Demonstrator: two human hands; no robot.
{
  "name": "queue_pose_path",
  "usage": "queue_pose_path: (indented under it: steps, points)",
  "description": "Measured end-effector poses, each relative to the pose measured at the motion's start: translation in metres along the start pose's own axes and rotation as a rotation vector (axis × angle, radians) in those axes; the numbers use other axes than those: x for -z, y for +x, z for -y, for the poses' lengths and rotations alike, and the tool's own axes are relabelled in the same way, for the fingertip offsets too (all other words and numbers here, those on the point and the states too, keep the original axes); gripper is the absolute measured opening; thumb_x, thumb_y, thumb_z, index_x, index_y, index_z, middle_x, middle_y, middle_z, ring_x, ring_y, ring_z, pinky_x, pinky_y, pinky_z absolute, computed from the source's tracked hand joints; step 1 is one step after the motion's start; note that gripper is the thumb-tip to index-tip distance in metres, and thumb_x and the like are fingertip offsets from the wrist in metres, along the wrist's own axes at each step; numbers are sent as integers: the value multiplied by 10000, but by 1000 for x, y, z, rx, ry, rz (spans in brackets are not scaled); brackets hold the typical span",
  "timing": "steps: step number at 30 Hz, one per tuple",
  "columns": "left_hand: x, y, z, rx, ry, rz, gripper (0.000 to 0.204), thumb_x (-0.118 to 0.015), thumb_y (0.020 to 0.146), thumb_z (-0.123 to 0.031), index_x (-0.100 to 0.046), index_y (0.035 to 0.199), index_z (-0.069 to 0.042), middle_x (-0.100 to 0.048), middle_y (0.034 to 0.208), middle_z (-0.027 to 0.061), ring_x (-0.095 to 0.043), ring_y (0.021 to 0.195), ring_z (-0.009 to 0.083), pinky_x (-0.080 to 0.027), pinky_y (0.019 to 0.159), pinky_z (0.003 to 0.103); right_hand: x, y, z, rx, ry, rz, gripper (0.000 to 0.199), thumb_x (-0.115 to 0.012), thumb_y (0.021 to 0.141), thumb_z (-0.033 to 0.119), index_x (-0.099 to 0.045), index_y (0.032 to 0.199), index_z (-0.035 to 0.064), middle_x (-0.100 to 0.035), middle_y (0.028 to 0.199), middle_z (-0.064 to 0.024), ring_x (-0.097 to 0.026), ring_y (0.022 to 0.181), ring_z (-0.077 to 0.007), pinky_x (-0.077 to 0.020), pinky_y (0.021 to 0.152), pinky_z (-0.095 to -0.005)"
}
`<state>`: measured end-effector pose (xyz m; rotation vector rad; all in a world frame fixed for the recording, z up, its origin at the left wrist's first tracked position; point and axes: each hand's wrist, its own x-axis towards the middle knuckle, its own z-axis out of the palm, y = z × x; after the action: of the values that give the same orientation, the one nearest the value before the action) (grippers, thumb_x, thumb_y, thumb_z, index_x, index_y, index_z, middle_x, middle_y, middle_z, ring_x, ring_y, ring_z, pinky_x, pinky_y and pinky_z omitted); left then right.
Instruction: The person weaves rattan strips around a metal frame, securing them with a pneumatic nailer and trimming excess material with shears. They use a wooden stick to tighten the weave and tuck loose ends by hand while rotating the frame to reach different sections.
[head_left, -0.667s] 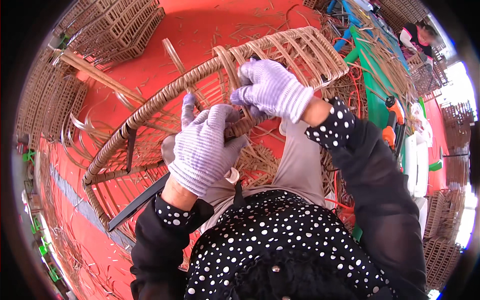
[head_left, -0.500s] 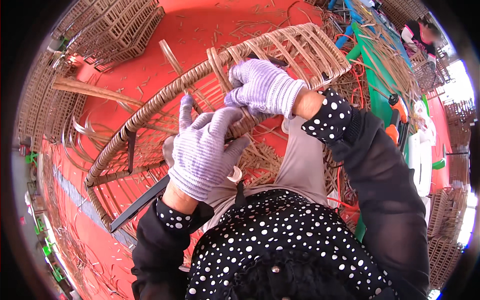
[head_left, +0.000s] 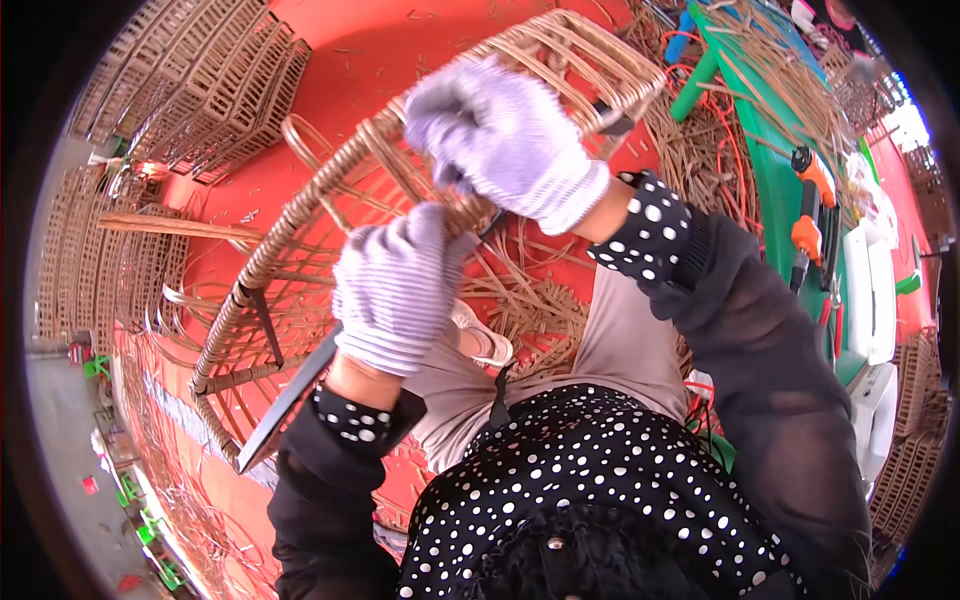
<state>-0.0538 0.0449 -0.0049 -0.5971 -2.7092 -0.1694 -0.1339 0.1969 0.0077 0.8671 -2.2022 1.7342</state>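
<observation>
Large woven rattan frame with a wrapped cane rim (head_left: 300,225) tilted across the person's lap, over the red floor (head_left: 350,60). Left hand (head_left: 395,290), in a pale striped knit glove, curled shut around the frame's rim at its middle stretch. Right hand (head_left: 505,140), same kind of glove, just above the left on the frame, fist clenched on the rim and a cane strand; picture blurred there, exact hold on the strand unclear. Dark flat metal bar (head_left: 290,395) runs along the frame's lower edge. Loose cane strips (head_left: 530,310) piled under the frame by the knees. Stacked wicker panels (head_left: 190,90) beyond the frame, upper left. Green worktop (head_left: 775,170) right of the frame, with an orange-handled tool (head_left: 808,225) on it.
</observation>
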Motion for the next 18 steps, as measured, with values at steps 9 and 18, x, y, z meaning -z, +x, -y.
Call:
queue_pose_path:
  steps: [9,18]
  points:
    - [-12,58,89,66,153,30,379,-588,864,-389,-593,1035,-51,-651,762,189,-637,679,360,-501,629,442,26,-54,-94,-822,320,-190,124,-575,869,59,-589,964,-19,-634,783,-67,-610,558,-105,-497,445,-238]
    - [-22,110,213,148,-220,157,375,-594,892,-283,-581,1085,39,-634,1017,178,-618,876,258,-481,756,340,-35,-34,-266,-1075,266,295,218,-592,837,124,-601,990,-30,-642,768,-111,-638,617,-202,-543,527,-301]
